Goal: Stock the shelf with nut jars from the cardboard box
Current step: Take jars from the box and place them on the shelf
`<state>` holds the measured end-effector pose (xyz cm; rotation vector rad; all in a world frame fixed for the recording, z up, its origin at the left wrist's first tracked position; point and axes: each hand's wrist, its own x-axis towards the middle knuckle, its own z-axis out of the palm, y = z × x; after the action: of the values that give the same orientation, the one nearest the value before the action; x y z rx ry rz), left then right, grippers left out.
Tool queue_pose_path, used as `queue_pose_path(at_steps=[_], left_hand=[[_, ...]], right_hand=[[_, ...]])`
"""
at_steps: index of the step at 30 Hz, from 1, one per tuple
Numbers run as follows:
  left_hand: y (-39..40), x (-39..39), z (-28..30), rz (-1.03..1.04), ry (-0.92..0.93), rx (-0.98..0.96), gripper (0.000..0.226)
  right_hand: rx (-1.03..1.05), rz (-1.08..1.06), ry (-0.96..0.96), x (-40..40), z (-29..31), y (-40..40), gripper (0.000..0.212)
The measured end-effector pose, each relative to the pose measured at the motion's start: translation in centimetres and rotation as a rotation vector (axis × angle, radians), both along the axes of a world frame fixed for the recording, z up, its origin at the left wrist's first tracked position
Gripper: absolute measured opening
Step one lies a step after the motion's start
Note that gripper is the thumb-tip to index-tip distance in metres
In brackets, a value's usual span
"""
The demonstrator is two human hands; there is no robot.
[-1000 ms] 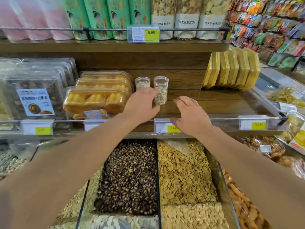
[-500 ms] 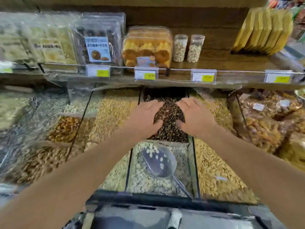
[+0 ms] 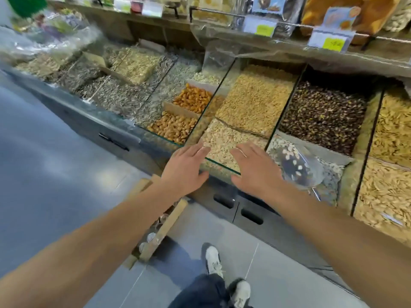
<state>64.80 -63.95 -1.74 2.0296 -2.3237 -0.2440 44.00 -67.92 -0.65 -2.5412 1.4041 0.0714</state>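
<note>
My left hand (image 3: 185,168) and my right hand (image 3: 253,170) hover side by side with fingers spread, holding nothing, above the front glass edge of the bulk nut bins (image 3: 222,167). Below my left forearm a cardboard box (image 3: 163,227) stands on the floor, mostly hidden by the arm. A few round jar lids (image 3: 151,236) show inside it. The wooden shelf (image 3: 289,44) runs along the top of the view; the two jars placed on it are out of frame.
Glass-divided bins of seeds and nuts (image 3: 253,101) fill the counter. A clear plastic scoop (image 3: 300,167) lies in a bin right of my right hand. Yellow price tags (image 3: 331,44) hang on the shelf rail. My feet (image 3: 213,258) stand on the grey tiled floor.
Both hands have pulled back from the shelf, leaving two nut jars there, and come down over the bins. My view has swung down and left, and the cardboard box on the floor has come into sight.
</note>
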Motion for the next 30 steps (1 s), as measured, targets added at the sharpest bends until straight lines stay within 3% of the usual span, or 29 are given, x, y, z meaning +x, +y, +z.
queue_pose_path(at_steps=[8, 16, 18, 30], left_hand=[[9.4, 13.5, -3.0, 0.276, 0.050, 0.050, 0.067], [14.8, 27.8, -5.1, 0.301, 0.086, 0.021, 0.056], [15.8, 31.1, -6.2, 0.318, 0.133, 0.062, 0.062], [20.5, 42.6, -19.8, 0.524, 0.242, 0.296, 0.063]], right_hand=[[0.001, 0.236, 0.046, 13.1, -1.9, 5.4, 0.068], [0.051, 0.226, 0.034, 28.6, -5.7, 9.2, 0.065], [0.099, 0.222, 0.048, 32.5, -7.3, 10.0, 0.063], [0.330, 0.362, 0.186, 46.4, -21.3, 8.7, 0.064]])
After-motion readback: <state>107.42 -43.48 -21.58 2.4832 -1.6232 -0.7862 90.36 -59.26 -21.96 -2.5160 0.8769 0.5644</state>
